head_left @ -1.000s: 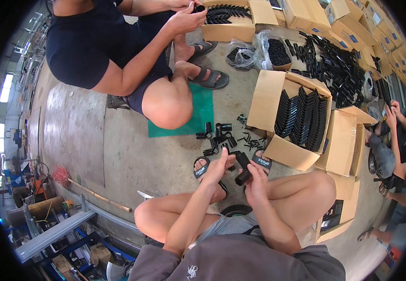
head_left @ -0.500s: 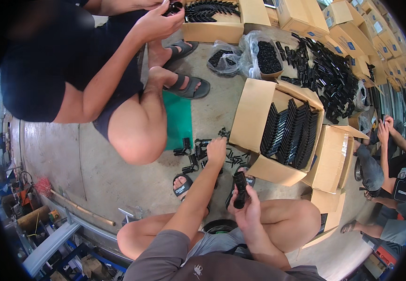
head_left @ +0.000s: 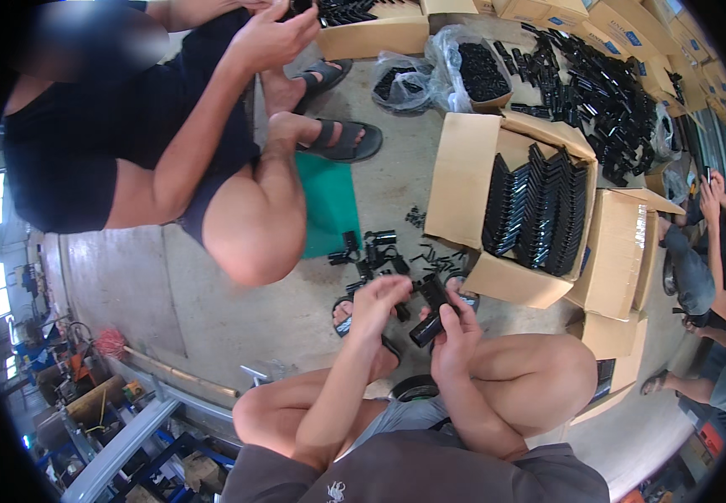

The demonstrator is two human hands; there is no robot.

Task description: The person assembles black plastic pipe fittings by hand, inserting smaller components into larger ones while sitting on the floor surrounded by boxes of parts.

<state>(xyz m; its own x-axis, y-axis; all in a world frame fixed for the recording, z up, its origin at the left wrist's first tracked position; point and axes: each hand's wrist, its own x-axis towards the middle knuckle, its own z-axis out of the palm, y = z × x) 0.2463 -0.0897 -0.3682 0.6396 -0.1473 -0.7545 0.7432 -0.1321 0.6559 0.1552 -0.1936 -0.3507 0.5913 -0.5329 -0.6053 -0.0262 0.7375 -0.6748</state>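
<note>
My right hand [head_left: 457, 337] is closed around a glossy black angled tube connector [head_left: 432, 291], raised in front of my knees. My left hand [head_left: 377, 306] is beside the connector, thumb and fingers pinched together near its upper end; whatever is between the fingertips is too small to make out. On the floor just beyond lie several black connectors [head_left: 371, 253] in a loose heap. Short black bolt-like pieces [head_left: 438, 258] are scattered to their right. A small cluster of tiny black parts [head_left: 415, 217] sits farther off.
An open carton [head_left: 509, 281] of stacked black angled pieces stands to the right. Beyond are bags of small black parts [head_left: 402, 84] and a large pile of black tubes [head_left: 601, 105]. A co-worker's knee [head_left: 254, 230] is close on the left, next to a green sheet [head_left: 329, 197].
My left hand has come back from the tiny parts on the floor to the connector. My right hand has tilted the connector, and the view has shifted slightly.
</note>
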